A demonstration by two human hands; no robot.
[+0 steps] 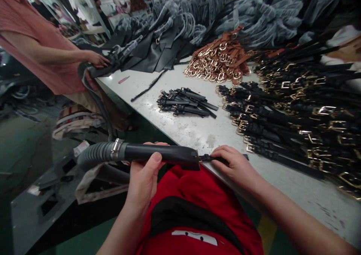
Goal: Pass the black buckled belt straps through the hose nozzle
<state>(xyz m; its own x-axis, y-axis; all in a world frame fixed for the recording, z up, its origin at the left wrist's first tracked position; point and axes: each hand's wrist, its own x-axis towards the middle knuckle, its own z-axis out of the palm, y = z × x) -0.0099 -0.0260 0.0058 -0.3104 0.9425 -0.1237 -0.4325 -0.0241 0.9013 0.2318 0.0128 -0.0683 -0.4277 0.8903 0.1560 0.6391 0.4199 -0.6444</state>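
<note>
My left hand (146,172) is wrapped round a black hose nozzle (169,155), thumb on top. A ribbed grey hose (97,151) joins it through a metal clamp (116,149). At the table's edge my right hand (232,164) pinches a short black buckle strap (207,157), whose buckle end meets the nozzle's flat mouth. Whether the buckle lies inside the mouth or just against it, I cannot tell. Beyond my hands a small heap of black buckle straps (194,104) lies on the white table (149,112).
Many black straps with gold buckles (282,134) cover the table's right side. Brown straps with gold rings (220,59) are piled behind, near plastic-wrapped bundles (259,18). A person in a pink top (36,40) stands at the left, a hand on black pieces.
</note>
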